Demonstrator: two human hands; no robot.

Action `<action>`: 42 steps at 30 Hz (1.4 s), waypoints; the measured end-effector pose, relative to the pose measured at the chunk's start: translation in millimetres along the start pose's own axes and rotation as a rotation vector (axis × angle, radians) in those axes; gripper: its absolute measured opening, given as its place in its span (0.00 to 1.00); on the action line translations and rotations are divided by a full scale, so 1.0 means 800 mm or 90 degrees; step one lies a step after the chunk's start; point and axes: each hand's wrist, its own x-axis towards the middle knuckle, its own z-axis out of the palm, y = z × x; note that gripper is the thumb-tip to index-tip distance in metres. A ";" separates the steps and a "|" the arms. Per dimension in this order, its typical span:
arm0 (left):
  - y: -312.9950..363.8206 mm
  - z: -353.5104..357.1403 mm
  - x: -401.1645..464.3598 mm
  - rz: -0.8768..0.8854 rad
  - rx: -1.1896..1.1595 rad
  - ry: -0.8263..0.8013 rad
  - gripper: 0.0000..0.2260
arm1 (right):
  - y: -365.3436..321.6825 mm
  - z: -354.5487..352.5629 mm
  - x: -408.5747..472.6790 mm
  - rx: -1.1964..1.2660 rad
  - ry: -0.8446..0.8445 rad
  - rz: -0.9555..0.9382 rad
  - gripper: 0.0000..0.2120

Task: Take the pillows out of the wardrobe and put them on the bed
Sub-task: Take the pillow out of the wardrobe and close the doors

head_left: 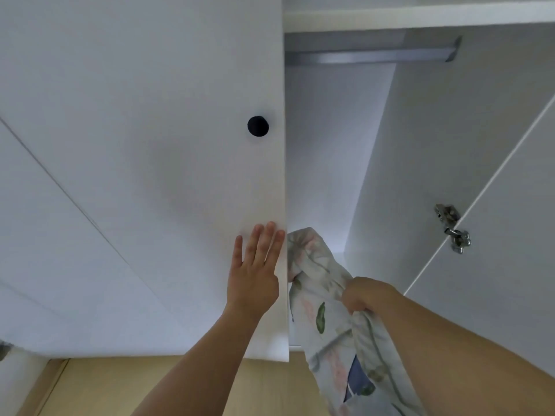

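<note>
Hanging partly out of the open wardrobe compartment [345, 145], the pillow [324, 295] is a soft item in a pale cover printed with green leaves and faint pink patches. Its upper end stands just inside the opening, close to the edge of the closed door; its lower end droops past the bottom of the door toward the wooden floor [150, 385]. A blue patch shows near the lower end; it may be an inner layer or part of the print, the view does not settle this.

The right hand [365, 297] grips the pillow near its middle, fingers curled tightly round a bunch of the fabric. The forearm enters from the lower right corner.

The left hand [255, 265] lies flat against the closed white door [150, 175], fingers straight and slightly spread, fingertips at the door's right edge, just beside the pillow's upper end. It holds nothing.

A round black knob [258, 126] sits on the closed door, above the left hand. Inside the compartment, a metal hanging rail [375, 57] runs horizontally beneath a white shelf [420, 16]. The right-hand door [495, 265] stands swung open, and a metal hinge [452, 228] joins it to the side wall of the compartment.
</note>
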 end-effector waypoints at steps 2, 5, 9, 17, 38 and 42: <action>-0.008 0.006 0.010 0.018 0.012 -0.005 0.43 | -0.005 0.000 0.006 0.010 -0.005 0.005 0.23; -0.018 0.014 0.024 0.033 0.037 -0.026 0.41 | -0.011 0.002 0.013 0.032 -0.011 0.019 0.22; -0.034 0.024 0.042 0.061 0.040 -0.033 0.39 | -0.021 0.002 0.019 0.067 0.005 0.042 0.21; -0.038 0.057 0.052 0.093 -0.001 -0.008 0.41 | -0.028 0.023 0.020 0.076 -0.012 0.051 0.16; 0.179 -0.013 -0.032 0.446 -0.092 -0.149 0.35 | 0.118 0.193 -0.181 0.184 -0.123 0.227 0.12; 0.274 -0.044 -0.050 0.563 -0.100 -0.125 0.37 | 0.166 0.241 -0.243 0.217 -0.138 0.280 0.18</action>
